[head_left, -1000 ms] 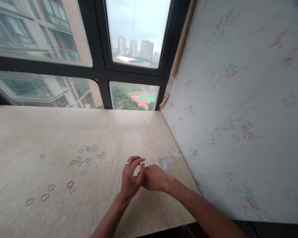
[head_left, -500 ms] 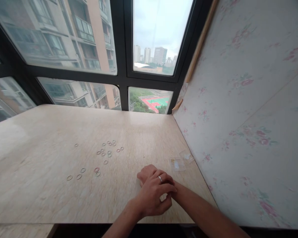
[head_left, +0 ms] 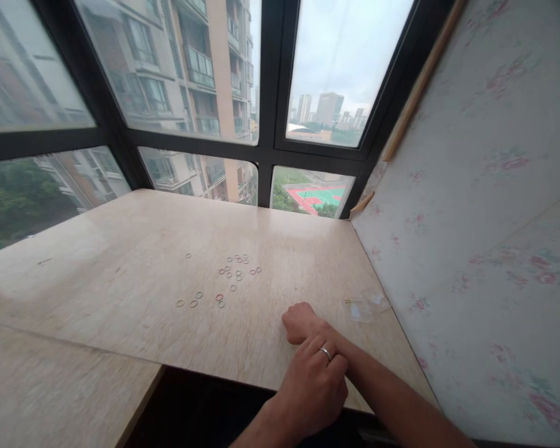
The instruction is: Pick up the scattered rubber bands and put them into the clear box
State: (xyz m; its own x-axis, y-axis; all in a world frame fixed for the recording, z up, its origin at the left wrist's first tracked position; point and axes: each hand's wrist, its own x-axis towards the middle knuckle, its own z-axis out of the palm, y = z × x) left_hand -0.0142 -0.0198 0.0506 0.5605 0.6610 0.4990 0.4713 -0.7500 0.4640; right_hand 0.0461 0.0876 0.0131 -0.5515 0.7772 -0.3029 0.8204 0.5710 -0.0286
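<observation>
My right hand (head_left: 301,322) rests on the pale stone-patterned surface, its fingers curled into a fist. My left hand (head_left: 316,381), with a silver band on one finger, lies against my right wrist, fingers bent and closed with no object visible in them. Left of both hands several thin rings are scattered, among them a reddish ring (head_left: 219,297) touching a greenish ring (head_left: 221,304). A lone ring (head_left: 188,256) lies farther back. To the right is a small clear plastic packet (head_left: 359,311) with a yellow bit at its corner.
Dark window frames (head_left: 267,106) stand behind the stone surface (head_left: 121,267). A flowered wall (head_left: 485,236) borders it on the right. The front edge steps at the lower left, beside a dark gap (head_left: 205,404).
The view has shifted left, so the scene appears farther right. My left hand has moved back toward me along my right arm, and its fingers have curled in more.
</observation>
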